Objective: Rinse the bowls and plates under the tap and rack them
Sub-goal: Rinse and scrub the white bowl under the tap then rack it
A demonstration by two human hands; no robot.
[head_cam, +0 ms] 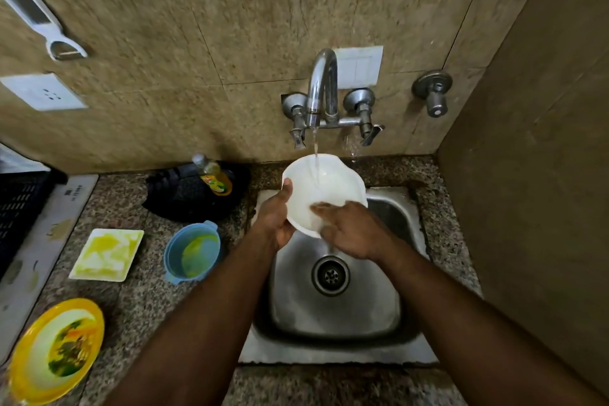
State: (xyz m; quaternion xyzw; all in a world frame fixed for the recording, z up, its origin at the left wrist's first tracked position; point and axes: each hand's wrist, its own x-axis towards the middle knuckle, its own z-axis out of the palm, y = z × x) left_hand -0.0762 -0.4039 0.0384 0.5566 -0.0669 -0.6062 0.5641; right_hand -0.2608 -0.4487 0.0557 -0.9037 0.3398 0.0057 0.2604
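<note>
A white bowl point(329, 184) is held tilted over the steel sink point(333, 303), under the running tap point(321, 89); the water stream falls into it. My left hand point(276, 217) grips the bowl's left rim, thumb on the edge. My right hand point(349, 231) lies on the bowl's lower inside, fingers spread against it. On the counter to the left wait a soiled white square plate point(107, 254), a blue bowl point(194, 252) with yellow residue, and a yellow plate point(56, 349) with food remains.
A dish-soap bottle point(214, 176) stands on a black object behind the blue bowl. A dark crate point(19, 208) sits at the far left on a white board. Tiled walls close in behind and on the right. A wall valve point(433, 92) is right of the tap.
</note>
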